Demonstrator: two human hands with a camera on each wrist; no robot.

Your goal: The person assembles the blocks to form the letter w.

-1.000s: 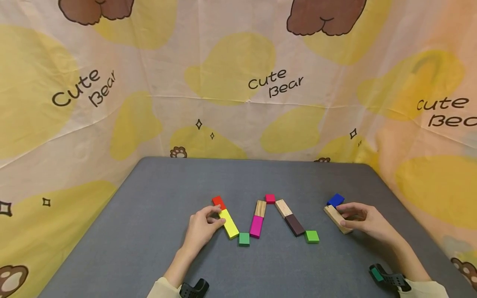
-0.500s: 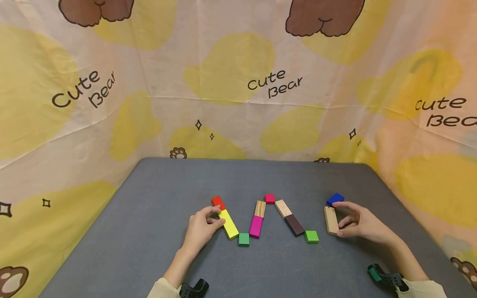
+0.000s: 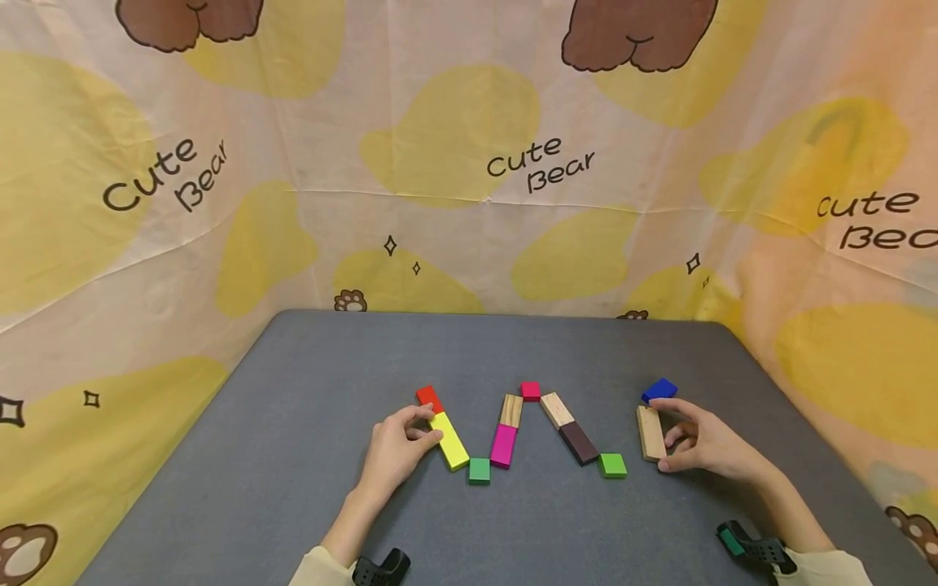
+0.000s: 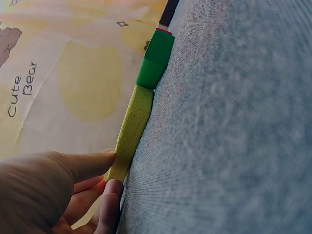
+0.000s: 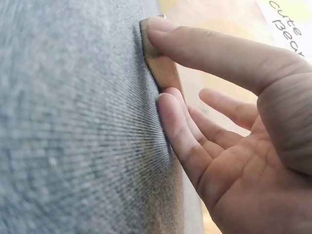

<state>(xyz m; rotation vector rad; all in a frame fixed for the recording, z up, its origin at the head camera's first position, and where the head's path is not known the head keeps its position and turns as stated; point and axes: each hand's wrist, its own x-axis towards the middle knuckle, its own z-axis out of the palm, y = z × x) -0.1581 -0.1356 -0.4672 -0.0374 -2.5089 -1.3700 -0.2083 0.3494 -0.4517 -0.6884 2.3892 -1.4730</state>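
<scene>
My left hand point(image 3: 396, 448) rests its thumb and fingertips against the left side of a yellow block point(image 3: 450, 442), near its joint with a red-orange block point(image 3: 429, 397). In the left wrist view, the thumb point(image 4: 92, 162) touches the yellow block's edge. My right hand point(image 3: 707, 443) holds a plain wooden block point(image 3: 650, 433) from its right side, thumb at the near end and index finger at the far end. A blue block point(image 3: 662, 388) lies just beyond that wooden block. In the right wrist view, the thumb point(image 5: 163, 36) and fingers cover part of the wooden block point(image 5: 163, 70).
Between my hands runs a zigzag of blocks: dark green point(image 3: 479, 471), magenta point(image 3: 503, 445), striped wood point(image 3: 512, 411), pink-red point(image 3: 531, 391), pale wood point(image 3: 557, 409), dark brown point(image 3: 579, 443) and bright green point(image 3: 612, 465). A grey table point(image 3: 352, 358) bears them, with a printed curtain point(image 3: 440, 163) behind.
My right hand has turned the wooden block from a slant to nearly upright in view, and its thumb has shifted toward the near end. My left hand has stayed put.
</scene>
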